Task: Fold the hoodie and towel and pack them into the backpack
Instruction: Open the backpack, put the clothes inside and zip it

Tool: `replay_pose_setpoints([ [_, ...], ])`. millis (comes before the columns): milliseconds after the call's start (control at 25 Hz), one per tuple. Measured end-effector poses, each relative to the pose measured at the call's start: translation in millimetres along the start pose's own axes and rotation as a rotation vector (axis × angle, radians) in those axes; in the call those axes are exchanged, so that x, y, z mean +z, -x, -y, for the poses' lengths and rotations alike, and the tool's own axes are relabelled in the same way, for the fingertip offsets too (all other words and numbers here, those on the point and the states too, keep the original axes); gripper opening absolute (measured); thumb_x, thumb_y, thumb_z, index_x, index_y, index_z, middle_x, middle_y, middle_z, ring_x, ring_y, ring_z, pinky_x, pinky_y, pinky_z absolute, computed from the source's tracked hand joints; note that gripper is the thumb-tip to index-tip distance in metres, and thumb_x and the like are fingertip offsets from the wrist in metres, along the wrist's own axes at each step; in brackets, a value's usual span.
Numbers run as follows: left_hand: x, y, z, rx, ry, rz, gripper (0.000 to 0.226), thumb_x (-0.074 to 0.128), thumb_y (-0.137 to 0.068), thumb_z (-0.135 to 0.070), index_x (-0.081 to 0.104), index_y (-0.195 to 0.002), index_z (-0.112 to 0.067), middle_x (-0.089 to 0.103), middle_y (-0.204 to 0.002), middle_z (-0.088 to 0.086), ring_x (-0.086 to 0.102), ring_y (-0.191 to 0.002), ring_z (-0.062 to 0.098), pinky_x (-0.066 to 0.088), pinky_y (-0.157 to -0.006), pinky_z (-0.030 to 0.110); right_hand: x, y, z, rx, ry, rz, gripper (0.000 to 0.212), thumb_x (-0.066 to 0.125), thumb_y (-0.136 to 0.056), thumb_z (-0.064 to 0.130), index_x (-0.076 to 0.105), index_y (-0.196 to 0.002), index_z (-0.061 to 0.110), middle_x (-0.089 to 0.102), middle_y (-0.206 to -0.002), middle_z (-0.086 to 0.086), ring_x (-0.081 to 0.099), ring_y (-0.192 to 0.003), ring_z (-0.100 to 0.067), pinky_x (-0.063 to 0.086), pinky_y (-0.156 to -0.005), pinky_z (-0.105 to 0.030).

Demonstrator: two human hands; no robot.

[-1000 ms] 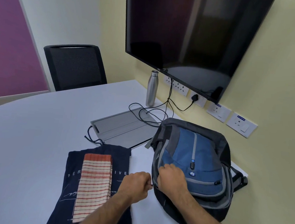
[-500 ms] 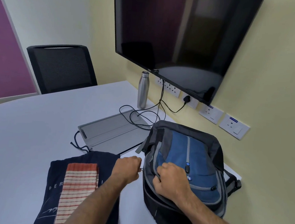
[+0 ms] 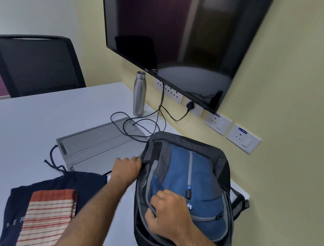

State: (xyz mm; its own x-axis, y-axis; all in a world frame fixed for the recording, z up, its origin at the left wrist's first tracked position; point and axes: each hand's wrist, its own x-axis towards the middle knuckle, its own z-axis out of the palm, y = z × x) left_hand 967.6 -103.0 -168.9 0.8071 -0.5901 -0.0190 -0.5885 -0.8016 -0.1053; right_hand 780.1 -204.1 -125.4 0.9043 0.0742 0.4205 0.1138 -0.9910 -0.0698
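A blue and black backpack [image 3: 202,170] lies on the white table [image 3: 31,128] by the yellow wall. My left hand [image 3: 126,168] is closed at the bag's upper left edge, apparently on the zipper pull, which the fingers hide. My right hand [image 3: 167,214] grips the grey-trimmed edge of the blue front panel lower down. To the left lies the folded navy hoodie [image 3: 75,182] with white lettering. A folded orange-and-cream striped towel [image 3: 47,216] rests on top of it.
A grey flat panel [image 3: 97,143] lies behind the hoodie, with black cables [image 3: 137,124] looped over it. A steel bottle [image 3: 139,94] stands near the wall sockets. A dark TV [image 3: 183,37] hangs above. A black chair [image 3: 36,64] stands at the table's far left.
My left hand has travelled up along the backpack's left side, away from my right hand, toward the bag's top. The right hand keeps its hold on the front panel.
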Motion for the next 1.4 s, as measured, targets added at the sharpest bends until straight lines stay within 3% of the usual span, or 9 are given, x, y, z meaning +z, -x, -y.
replay_pose_setpoints([
  [200, 13.3, 0.6, -3.7, 0.004, 0.054, 0.035, 0.027, 0.048, -0.098, -0.015, 0.053, -0.124, -0.019, 0.063, -0.122, 0.000, 0.061, -0.110, 0.025, 0.042, -0.089, 0.041, 6.5, 2.5, 0.1, 0.003, -0.008, 0.031, 0.027, 0.067, -0.053, 0.027, 0.042, -0.050, 0.018, 0.041, -0.049, 0.007, 0.038, -0.047, -0.009, 0.020, -0.047, -0.018],
  [400, 12.5, 22.3, 20.8, 0.030, 0.160, -0.019, 0.031, 0.053, -0.100, -0.040, 0.054, -0.126, -0.023, 0.064, -0.123, -0.001, 0.056, -0.115, 0.024, 0.042, -0.092, 0.041, 8.1, 1.5, 8.1, 0.011, 0.030, 0.105, 0.032, 0.067, -0.054, 0.036, 0.038, -0.054, 0.022, 0.044, -0.051, 0.010, 0.035, -0.047, -0.007, 0.011, -0.046, -0.012],
  [680, 3.1, 95.0, 84.8, -0.154, 0.469, -0.224, 0.033, 0.060, -0.093, -0.045, 0.060, -0.115, -0.021, 0.066, -0.111, -0.003, 0.057, -0.106, 0.025, 0.047, -0.085, 0.041, 18.7, -22.8, 53.4, 0.090, -0.020, 0.113, 0.034, 0.069, -0.068, 0.054, 0.059, -0.070, 0.021, 0.056, -0.067, 0.009, 0.056, -0.062, -0.012, 0.042, -0.046, -0.024],
  [920, 27.2, 196.8, 145.5, -0.415, 0.471, -0.198, 0.046, 0.056, -0.087, -0.060, 0.057, -0.124, -0.032, 0.058, -0.129, -0.008, 0.049, -0.119, 0.019, 0.042, -0.099, 0.041, 64.5, -29.0, 123.6, 0.319, -0.376, 0.401, 0.054, 0.059, -0.082, 0.060, 0.055, -0.124, 0.026, 0.058, -0.123, 0.010, 0.055, -0.112, -0.012, 0.049, -0.092, -0.028],
  [1120, 54.1, 258.5, 134.5, -0.348, 0.276, -0.026, 0.078, 0.042, -0.080, -0.078, 0.062, -0.126, -0.019, 0.059, -0.135, 0.007, 0.055, -0.120, 0.029, 0.045, -0.101, 0.053, 98.0, -35.4, 159.2, 0.185, -0.422, 0.557, 0.073, 0.061, -0.081, 0.064, 0.041, -0.140, 0.025, 0.047, -0.142, 0.006, 0.043, -0.128, -0.014, 0.043, -0.103, -0.030],
  [1160, 56.4, 262.7, 128.8, -0.339, 0.249, -0.005, 0.090, 0.038, -0.080, -0.081, 0.059, -0.134, -0.012, 0.055, -0.142, 0.014, 0.053, -0.126, 0.034, 0.042, -0.104, 0.057, 100.0, -45.0, 162.7, 0.156, -0.426, 0.550, 0.074, 0.061, -0.080, 0.065, 0.041, -0.140, 0.026, 0.047, -0.141, 0.005, 0.043, -0.127, -0.014, 0.042, -0.103, -0.030],
  [1240, 56.6, 264.9, 118.9, -0.332, 0.266, 0.117, 0.116, 0.027, -0.078, -0.090, 0.022, -0.157, -0.006, 0.019, -0.164, 0.019, 0.024, -0.149, 0.037, 0.017, -0.117, 0.061, 105.2, -68.5, 165.4, 0.110, -0.417, 0.544, 0.080, 0.062, -0.077, 0.068, 0.039, -0.141, 0.026, 0.047, -0.142, 0.003, 0.041, -0.129, -0.017, 0.039, -0.106, -0.033],
  [1320, 60.2, 265.5, 116.4, -0.342, 0.298, 0.228, 0.129, 0.025, -0.071, -0.096, -0.018, -0.154, -0.007, -0.017, -0.165, 0.015, -0.008, -0.154, 0.032, -0.007, -0.119, 0.059, 115.3, -93.1, 166.8, 0.089, -0.351, 0.599, 0.095, 0.062, -0.075, 0.071, 0.030, -0.149, 0.021, 0.037, -0.152, -0.002, 0.031, -0.139, -0.023, 0.032, -0.113, -0.041],
  [1400, 63.6, 263.9, 118.9, -0.327, 0.272, 0.277, 0.135, 0.030, -0.068, -0.098, -0.031, -0.144, -0.006, -0.029, -0.161, 0.014, -0.019, -0.152, 0.031, -0.014, -0.118, 0.061, 129.6, -114.5, 168.1, 0.068, -0.249, 0.668, 0.113, 0.061, -0.072, 0.076, 0.015, -0.156, 0.017, 0.018, -0.162, -0.006, 0.015, -0.149, -0.026, 0.020, -0.120, -0.048],
])
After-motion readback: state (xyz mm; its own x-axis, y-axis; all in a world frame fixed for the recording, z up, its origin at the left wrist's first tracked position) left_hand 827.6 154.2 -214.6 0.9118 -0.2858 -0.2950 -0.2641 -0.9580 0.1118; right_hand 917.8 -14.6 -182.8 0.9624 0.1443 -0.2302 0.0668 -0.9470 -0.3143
